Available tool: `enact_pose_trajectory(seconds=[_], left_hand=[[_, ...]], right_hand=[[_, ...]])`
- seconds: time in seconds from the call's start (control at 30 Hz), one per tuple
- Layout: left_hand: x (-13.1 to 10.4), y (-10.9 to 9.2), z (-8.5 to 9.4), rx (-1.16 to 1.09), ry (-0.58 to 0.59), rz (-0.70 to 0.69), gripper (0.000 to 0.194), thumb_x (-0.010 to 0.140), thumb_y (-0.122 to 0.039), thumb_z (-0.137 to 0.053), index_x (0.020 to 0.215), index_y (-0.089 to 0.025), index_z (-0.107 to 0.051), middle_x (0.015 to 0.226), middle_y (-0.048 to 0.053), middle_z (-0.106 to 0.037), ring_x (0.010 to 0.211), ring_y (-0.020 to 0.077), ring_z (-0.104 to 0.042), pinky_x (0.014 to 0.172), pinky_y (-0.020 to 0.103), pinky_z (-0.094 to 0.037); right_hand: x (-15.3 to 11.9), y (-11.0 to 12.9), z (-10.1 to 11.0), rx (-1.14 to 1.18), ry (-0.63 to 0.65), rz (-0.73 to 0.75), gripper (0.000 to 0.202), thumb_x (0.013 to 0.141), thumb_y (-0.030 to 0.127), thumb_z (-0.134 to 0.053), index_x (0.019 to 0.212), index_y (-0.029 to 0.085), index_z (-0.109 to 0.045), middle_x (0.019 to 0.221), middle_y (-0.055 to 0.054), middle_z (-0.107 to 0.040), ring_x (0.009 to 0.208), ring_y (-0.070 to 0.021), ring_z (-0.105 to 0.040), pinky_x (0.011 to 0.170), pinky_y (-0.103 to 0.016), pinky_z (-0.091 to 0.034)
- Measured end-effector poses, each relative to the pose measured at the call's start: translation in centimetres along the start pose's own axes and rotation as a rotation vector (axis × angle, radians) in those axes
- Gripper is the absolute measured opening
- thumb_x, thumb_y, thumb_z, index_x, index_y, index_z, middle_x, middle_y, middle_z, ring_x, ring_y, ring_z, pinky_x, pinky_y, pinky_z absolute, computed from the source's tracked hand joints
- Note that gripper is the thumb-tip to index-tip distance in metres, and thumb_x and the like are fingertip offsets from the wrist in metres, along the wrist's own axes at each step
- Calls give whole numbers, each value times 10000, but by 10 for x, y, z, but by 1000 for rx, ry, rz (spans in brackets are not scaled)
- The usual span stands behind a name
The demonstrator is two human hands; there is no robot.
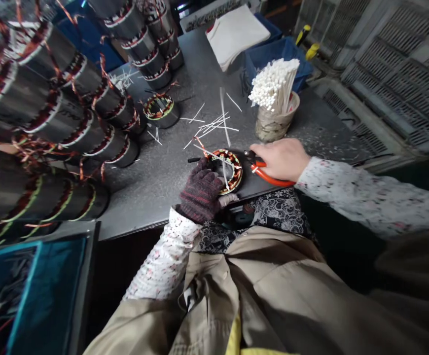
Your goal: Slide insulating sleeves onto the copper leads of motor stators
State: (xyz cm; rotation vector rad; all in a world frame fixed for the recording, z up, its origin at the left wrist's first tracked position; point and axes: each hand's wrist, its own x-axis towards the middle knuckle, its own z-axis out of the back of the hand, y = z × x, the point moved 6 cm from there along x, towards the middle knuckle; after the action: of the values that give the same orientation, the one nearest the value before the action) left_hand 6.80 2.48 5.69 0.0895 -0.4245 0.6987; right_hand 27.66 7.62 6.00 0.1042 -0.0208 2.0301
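Note:
At the table's front edge, my left hand (201, 193), in a dark striped knit glove, is closed around the near left side of a motor stator (239, 172) with copper windings. White cable ties (224, 170) stick out across the stator's opening. A copper lead and a black sleeve end poke out at its left. Just right of the stator, my right hand (284, 157) grips cutting pliers (269, 178) with orange-red handles. The pliers' dark jaws point towards the stator, apparently apart from it. Loose white ties (212, 125) lie on the table beyond.
Tall stacks of wound stators (70, 116) fill the left side. A smaller stator (161, 111) stands alone near them. Behind my right hand is a wrapped holder (273, 121) packed with white ties. Farther back are a blue bin (253, 61) and a white sheet (238, 34).

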Motion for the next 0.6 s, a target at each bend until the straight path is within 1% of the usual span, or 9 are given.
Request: enact_pose_trajectory(seconds=[0.07,0.13,0.2,0.27,0.33,0.4,0.47,0.53,0.6], left_hand=[[0,0,-1,-9,-2,-4,385,932,-601,-740,982,-220,-768,891,84,-758,974,296,-735,1210,656,-505],[0,-1,-2,-13,-1,4,382,925,-603,-752,963,-223,-766,880,82,-754,973,297,-738,1206,655,-510],[0,-1,0,-21,-15,13,374,926,-599,-754,966,-227,-764,906,80,-761,996,296,-744,1206,645,-516],[0,-2,3,-40,-40,28,382,941,-596,-740,1015,-221,-765,1022,98,-783,1076,303,-746,1210,628,-521],[1,-3,5,-62,-66,26,416,960,-608,-712,1059,-207,-763,1145,120,-788,1160,315,-734,1220,621,-516],[0,-3,5,-69,-78,3,430,976,-614,-687,1062,-198,-757,1176,123,-787,1167,314,-733,1238,626,-499],[-1,-3,3,-79,-84,-36,406,979,-587,-695,1062,-193,-749,1149,117,-789,1129,302,-741,1263,636,-471],[-2,-1,2,-99,-86,-46,365,966,-539,-726,1085,-194,-744,1142,116,-783,1120,292,-737,1281,640,-448],[-2,1,2,-103,-61,-24,334,948,-493,-753,1102,-197,-746,1153,119,-777,1147,289,-725,1296,631,-431]], right_hand=[[-7,-7,6,18,-43,52,421,956,467,-593,1246,205,-749,868,-97,-774,720,-236,-630,637,-375,-340],[-17,-9,15,-2,-93,157,429,944,468,-624,1257,197,-735,909,-114,-759,786,-247,-639,680,-383,-377],[-24,-8,22,-34,-97,230,418,922,449,-656,1242,191,-729,951,-134,-748,871,-273,-647,737,-394,-403],[-27,-8,25,-32,-58,226,351,901,430,-679,1166,208,-741,885,-120,-733,846,-269,-636,732,-398,-386],[-28,-7,26,7,-21,207,300,882,444,-700,1082,227,-751,783,-94,-711,749,-237,-600,682,-396,-334],[-31,-3,28,54,-18,218,316,862,469,-711,1064,232,-762,775,-92,-718,720,-229,-580,659,-399,-299],[-36,5,29,106,-36,236,347,851,479,-711,1095,239,-768,843,-100,-743,772,-248,-599,678,-401,-323],[-40,14,28,135,-34,244,348,854,466,-702,1116,245,-765,894,-108,-752,840,-272,-627,726,-406,-371],[-43,23,27,146,-3,241,328,859,460,-696,1096,244,-764,873,-107,-746,850,-280,-644,748,-405,-395]])
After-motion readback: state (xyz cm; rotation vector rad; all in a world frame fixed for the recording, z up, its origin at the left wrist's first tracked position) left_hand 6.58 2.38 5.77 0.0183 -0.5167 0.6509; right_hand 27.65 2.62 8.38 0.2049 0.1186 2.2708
